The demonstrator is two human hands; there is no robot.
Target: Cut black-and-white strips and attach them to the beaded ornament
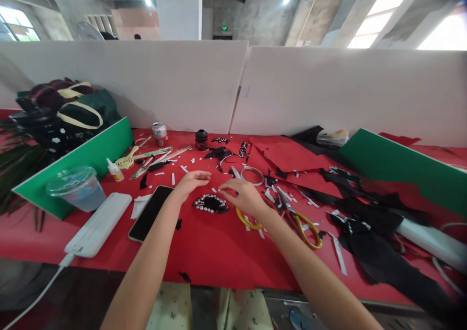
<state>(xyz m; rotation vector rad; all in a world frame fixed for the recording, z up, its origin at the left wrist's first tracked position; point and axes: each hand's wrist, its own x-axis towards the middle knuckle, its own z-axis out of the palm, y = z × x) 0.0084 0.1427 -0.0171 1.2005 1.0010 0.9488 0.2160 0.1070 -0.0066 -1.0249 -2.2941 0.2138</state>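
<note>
A ring of silvery pearl-like beads on black material lies on the red tabletop, just below and between my hands. My left hand hovers above its left side, fingers stretched forward, with nothing visible in them. On the other side, my right hand has its thumb and fingertips brought together in a pinch at the upper right of the beads. Whatever may be between those fingertips is too small to name. Yellow-handled scissors rest right of my right hand, and a roll of tape lies beyond it.
A phone, a white power bank, a plastic cup and a glue bottle are at left. A can and a black spool stand behind. Black fabric scraps cover the right. Green dividers flank both sides.
</note>
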